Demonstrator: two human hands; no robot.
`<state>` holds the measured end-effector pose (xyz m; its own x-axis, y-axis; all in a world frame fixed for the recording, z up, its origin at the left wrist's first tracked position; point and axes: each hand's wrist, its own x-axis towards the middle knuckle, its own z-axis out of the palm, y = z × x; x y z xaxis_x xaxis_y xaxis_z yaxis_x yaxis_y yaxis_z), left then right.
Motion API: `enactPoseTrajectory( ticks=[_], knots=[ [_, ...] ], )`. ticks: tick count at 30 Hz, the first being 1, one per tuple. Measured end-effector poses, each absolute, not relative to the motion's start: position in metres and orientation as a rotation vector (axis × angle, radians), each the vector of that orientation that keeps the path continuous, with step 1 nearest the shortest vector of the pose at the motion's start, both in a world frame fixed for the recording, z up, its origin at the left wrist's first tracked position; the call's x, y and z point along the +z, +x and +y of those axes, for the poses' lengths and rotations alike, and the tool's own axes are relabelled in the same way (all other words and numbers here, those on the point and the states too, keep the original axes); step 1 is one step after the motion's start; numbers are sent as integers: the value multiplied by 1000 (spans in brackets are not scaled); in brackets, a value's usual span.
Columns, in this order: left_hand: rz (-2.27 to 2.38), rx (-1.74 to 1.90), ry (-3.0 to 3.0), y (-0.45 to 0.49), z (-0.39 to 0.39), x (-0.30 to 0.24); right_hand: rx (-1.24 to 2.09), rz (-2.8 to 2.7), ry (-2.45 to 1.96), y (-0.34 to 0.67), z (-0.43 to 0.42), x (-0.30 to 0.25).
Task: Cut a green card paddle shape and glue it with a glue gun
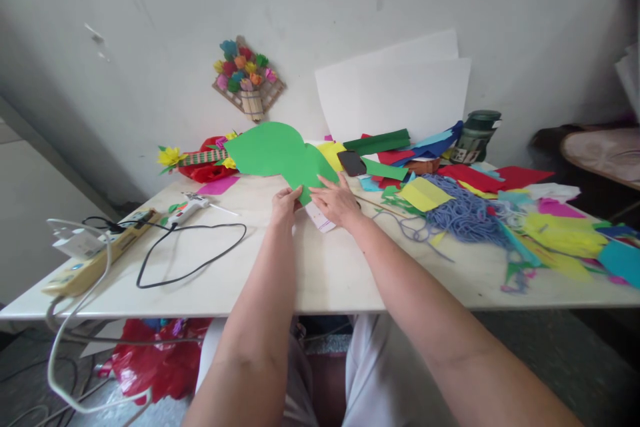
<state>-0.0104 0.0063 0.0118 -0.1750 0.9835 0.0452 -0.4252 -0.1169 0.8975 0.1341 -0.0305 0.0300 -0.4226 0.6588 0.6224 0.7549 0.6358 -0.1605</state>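
Note:
A large green paper cut-out (273, 150) with a rounded top lies tilted up over the far middle of the white table (320, 273). My left hand (285, 203) pinches its lower edge, fingers closed on the sheet. My right hand (336, 201) rests on the same lower edge just to the right, fingers pressed onto the paper. A small white and pink slip (320, 219) lies under my right hand.
A glue gun (187, 208) with a black cord and a power strip (95, 253) lie at left. A black phone (351, 163), coloured paper scraps (560, 233), blue yarn (463, 210), white sheets (395, 97) and a dark jar (476, 135) crowd the right. A paper-flower craft (247, 77) hangs on the wall.

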Motion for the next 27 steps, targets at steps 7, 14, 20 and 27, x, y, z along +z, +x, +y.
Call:
enactPoseTrajectory(
  ticks=[7, 14, 20, 27],
  knots=[
    [883, 1681, 778, -18, 14, 9, -203, -1735, -1591, 152, -25, 35],
    [844, 1718, 757, -17, 11, 13, -87, -1657, -1789, 159, -15, 27],
    [768, 1748, 732, -17, 5, 20, 38, -1824, -1668, 147, -15, 19],
    [863, 1773, 676, -45, 0, 41, 463, -1744, -1258, 132, -12, 10]
  ],
)
